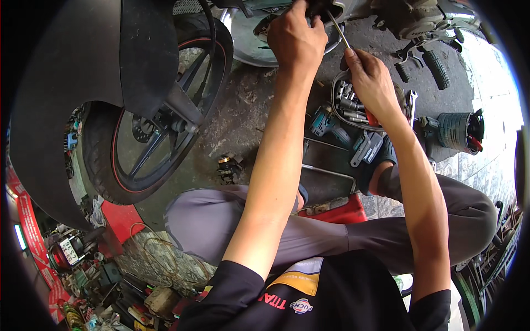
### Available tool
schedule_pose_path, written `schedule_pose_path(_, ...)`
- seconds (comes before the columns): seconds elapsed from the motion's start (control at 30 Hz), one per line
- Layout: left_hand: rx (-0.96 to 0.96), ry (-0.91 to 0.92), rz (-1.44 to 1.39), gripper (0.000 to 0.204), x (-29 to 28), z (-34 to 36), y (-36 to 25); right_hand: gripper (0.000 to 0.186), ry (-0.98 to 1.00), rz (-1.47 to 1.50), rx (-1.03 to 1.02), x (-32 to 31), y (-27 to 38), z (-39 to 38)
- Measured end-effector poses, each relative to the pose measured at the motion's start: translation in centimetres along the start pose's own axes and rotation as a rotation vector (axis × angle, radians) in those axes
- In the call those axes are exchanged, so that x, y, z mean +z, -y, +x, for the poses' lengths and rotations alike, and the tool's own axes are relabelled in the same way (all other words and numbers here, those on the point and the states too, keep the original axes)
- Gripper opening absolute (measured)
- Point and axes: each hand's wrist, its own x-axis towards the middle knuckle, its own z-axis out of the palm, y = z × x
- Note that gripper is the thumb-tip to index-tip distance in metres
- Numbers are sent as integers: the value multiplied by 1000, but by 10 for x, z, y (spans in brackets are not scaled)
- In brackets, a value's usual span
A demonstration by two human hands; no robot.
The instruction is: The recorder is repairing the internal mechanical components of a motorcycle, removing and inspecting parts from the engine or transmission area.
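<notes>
My left hand (298,39) reaches to the top edge, its fingers bent at a dark metal part (317,7) of a motorcycle. The fingertips are partly hidden, so what they grip cannot be made out. Between the thumb and fingers of my right hand (371,77) is a thin metal rod (338,28), slanting up to that same dark part. Its rear end is hidden in the hand. Just below my right hand lies a tray (334,99) of sockets (348,102). Behind my left hand is a round silver metal pan (245,44).
A motorcycle wheel (113,160) with a red rim line stands at left. On the floor lie a teal cordless driver (328,124), a battery (367,149), a bent metal bar (331,172) and a small dark part (226,168). A can (455,132) stands right, below foot pedals (436,69).
</notes>
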Motion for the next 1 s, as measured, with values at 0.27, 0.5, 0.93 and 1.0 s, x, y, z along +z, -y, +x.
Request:
schedule_pose_path(0.27,26,-9,16,25,8,-3,2,49,20,11,-15,-2,0,1)
schedule_pose_path(0.5,-25,-94,-79,22,10,-5,3,49,6,61,54,3,6,0)
schedule_pose_path(0.93,-170,-38,-327,17,18,-18,10,45,78,11,-30,-3,-6,10)
schedule_pose_path(1.0,-215,-92,-497,17,25,-24,7,43,48,-22,-67,-4,-9,12)
